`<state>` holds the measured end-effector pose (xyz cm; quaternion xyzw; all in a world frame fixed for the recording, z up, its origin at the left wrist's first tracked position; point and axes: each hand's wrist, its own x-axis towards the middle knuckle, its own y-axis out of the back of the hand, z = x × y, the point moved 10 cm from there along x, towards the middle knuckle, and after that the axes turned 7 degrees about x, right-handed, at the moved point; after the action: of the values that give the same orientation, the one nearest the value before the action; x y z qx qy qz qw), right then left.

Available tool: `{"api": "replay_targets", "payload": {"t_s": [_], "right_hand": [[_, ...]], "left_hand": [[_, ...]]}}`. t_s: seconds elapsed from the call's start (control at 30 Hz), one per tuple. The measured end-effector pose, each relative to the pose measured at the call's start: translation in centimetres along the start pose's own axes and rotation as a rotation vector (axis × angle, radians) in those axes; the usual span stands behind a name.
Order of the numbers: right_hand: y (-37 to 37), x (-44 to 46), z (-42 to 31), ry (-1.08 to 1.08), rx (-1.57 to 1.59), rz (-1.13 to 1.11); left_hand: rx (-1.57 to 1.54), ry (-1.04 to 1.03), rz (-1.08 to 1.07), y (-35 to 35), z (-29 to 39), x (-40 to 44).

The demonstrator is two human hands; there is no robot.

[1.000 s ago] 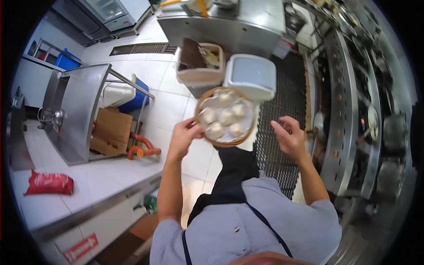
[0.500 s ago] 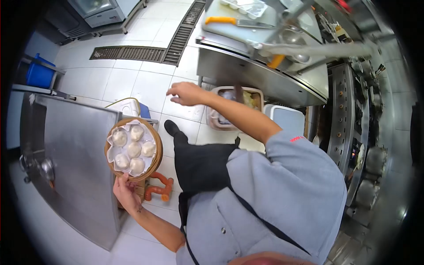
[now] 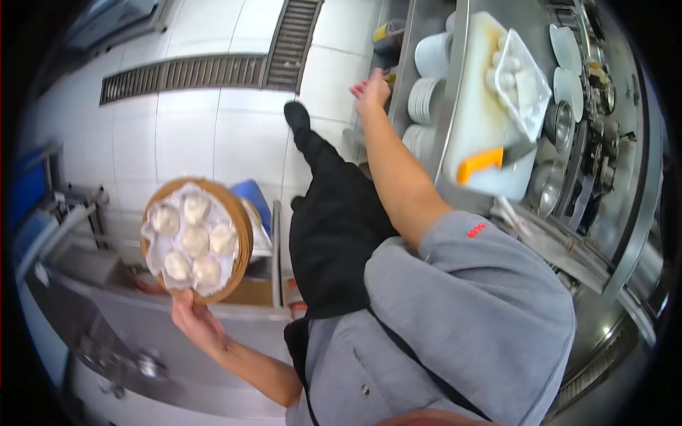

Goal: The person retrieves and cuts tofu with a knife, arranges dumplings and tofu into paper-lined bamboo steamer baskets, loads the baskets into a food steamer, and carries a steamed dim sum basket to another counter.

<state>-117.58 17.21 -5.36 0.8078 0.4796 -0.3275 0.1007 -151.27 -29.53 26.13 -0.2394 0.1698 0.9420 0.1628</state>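
A round bamboo steamer (image 3: 245,241) lined with white paper stands out at the left, carrying several white buns (image 3: 195,241). My left hand (image 3: 195,321) grips its near rim, thumb on top and the other fingers underneath. Up and to the right, my right hand (image 3: 371,92) is stretched out beside the shelves of a steel counter. Its fingers are somewhat spread and nothing shows in them.
Stacked white plates (image 3: 426,101) and bowls sit on the counter's shelf. On top lie a cutting board (image 3: 472,92), an orange-handled knife (image 3: 480,163) and a plastic tray (image 3: 522,89). Metal bowls (image 3: 547,186) stand beyond. A floor drain (image 3: 185,73) crosses the tiles. A steel sink (image 3: 142,341) is lower left.
My body has turned and moved forward past the bins. The steamer stays in my left hand, now out at the left. My right hand has swung from the right side across to the counter shelves.
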Motion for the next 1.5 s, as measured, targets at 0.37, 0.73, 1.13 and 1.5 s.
{"api": "replay_targets", "payload": {"t_s": [0.37, 0.73, 1.13, 1.5], "right_hand": [[6.2, 21.6, -6.9, -0.078, 0.854, 0.729], [13.7, 13.4, -7.8, 0.097, 0.598, 1.131], [7.4, 7.6, -15.0, 0.567, -0.499, 1.053], [-63.1, 26.1, -34.1, 0.438, -0.172, -0.19]], "left_hand": [[0.14, -0.006, -0.381, -23.5, 16.6, 21.0], [0.399, -0.174, -0.846, -50.5, 33.1, 36.0], [0.561, -0.198, -1.074, -80.1, 41.3, 45.5], [0.539, -0.13, -1.064, -92.7, 51.4, 58.7]]}}
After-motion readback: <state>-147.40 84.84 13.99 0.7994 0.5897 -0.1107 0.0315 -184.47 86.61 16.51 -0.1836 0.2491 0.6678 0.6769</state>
